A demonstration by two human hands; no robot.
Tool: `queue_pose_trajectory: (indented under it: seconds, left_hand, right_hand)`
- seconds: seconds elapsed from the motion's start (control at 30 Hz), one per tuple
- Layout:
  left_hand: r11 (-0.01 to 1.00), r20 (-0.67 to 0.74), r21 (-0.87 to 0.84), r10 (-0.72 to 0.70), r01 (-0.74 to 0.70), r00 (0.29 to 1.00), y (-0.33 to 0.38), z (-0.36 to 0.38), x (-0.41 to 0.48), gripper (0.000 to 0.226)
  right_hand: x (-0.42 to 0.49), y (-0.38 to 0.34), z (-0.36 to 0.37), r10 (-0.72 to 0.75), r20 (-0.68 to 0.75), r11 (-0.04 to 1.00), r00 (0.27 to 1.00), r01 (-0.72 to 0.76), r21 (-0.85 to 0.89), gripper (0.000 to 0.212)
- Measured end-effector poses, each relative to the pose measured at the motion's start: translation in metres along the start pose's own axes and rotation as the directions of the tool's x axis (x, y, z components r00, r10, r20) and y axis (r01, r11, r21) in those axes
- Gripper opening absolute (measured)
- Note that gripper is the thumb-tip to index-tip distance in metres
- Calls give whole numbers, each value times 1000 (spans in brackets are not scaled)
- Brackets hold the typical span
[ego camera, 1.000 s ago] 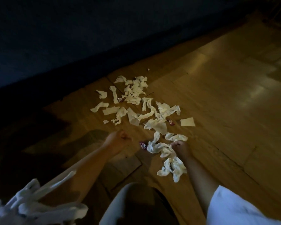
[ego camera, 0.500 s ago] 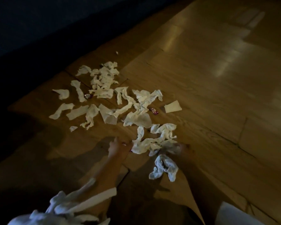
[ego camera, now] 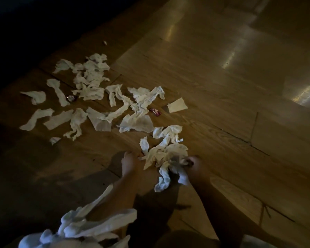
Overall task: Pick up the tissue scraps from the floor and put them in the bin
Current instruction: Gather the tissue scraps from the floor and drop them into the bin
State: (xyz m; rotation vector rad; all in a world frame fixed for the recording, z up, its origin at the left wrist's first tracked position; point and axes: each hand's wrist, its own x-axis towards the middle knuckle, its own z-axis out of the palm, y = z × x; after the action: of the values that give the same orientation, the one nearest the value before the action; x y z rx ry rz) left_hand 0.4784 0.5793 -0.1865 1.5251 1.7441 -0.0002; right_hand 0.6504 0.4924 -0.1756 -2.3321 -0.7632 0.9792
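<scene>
The right hand (ego camera: 191,162) is closed on a crumpled wad of white tissue scraps (ego camera: 166,173), some of which hang below the grip toward the near side. The left hand (ego camera: 130,162) has its fingers curled at the left edge of the same heap of torn white tissue (ego camera: 166,153); whether they are clamped on a scrap or only pressing on it is too dim to tell. Both forearms reach down and away from the body, wrists low, hands just beside each other with the heap between them.

The step in hand looks like gathering: raking the nearest scraps into one bundle. The next move likely calls for both hands to close together under the heap and lift it without shedding pieces.

Farther off and to the left, many more loose white tissue strips (ego camera: 89,81) lie spread on the glossy wooden floor (ego camera: 222,77), with a flat pale paper piece (ego camera: 177,105) and a small pink wrapper (ego camera: 155,111) to the right among them. No bin is in view, so most of the task remains.
</scene>
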Motion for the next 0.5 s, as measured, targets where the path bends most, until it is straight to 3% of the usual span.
queue_pose_trajectory:
  seconds: [0.13,0.2,0.3,0.4,0.5]
  left_hand:
    - [970,-32,-242,19,-26,999,-9,-6,-2,25]
    - [940,-97,-341,-6,-27,995,-12,-14,-3,30]
    - [880,-239,-473,-76,-48,968,-13,-27,-6,32]
    - [767,-307,-640,-192,-53,932,-16,-37,-10,34]
    - [723,-335,-687,-221,-76,916,-21,-41,-12,33]
  right_hand:
    - [7,4,-14,132,-156,955,979,-83,285,33]
    - [14,6,-21,165,-179,904,970,-76,421,30]
    - [27,-1,-17,232,-173,856,957,-116,503,44]
    - [32,-18,-3,204,-147,906,968,-129,404,41]
    - [24,-24,14,-64,-24,988,998,66,142,35]
